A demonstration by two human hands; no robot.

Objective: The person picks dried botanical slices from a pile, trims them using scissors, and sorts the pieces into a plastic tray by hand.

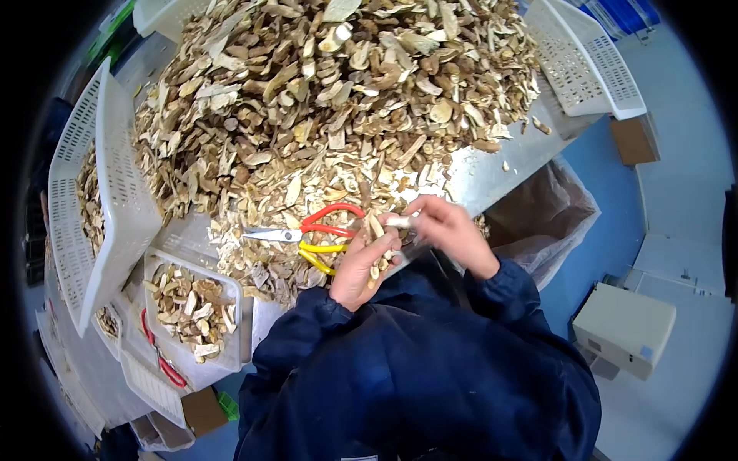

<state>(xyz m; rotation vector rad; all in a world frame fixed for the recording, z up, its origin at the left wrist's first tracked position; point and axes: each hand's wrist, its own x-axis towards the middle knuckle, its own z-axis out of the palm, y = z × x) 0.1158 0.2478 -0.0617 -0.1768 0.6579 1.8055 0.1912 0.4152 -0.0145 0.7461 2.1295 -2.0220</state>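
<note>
In front of my body, my left hand (360, 270) is closed around several dried mushroom slices (375, 225). Just to its right, my right hand (450, 230) pinches a small whitish mushroom piece (399, 221) at its fingertips; these fingers are slightly blurred. Red-handled scissors (286, 235) lie left of my left hand, blades pointing left. Beside them are yellow handles (317, 257) of another tool, whose far end is hidden by my hand. A large heap of sliced dried mushrooms (338, 100) covers the table beyond both hands.
A white perforated basket (123, 192) stands tilted at the left, another basket (588, 69) at the far right. A shallow tray (236, 323) holds mushroom pieces, with red-handled scissors (159, 353) beside it. A lined bin (569, 207) stands right of the metal table (488, 173).
</note>
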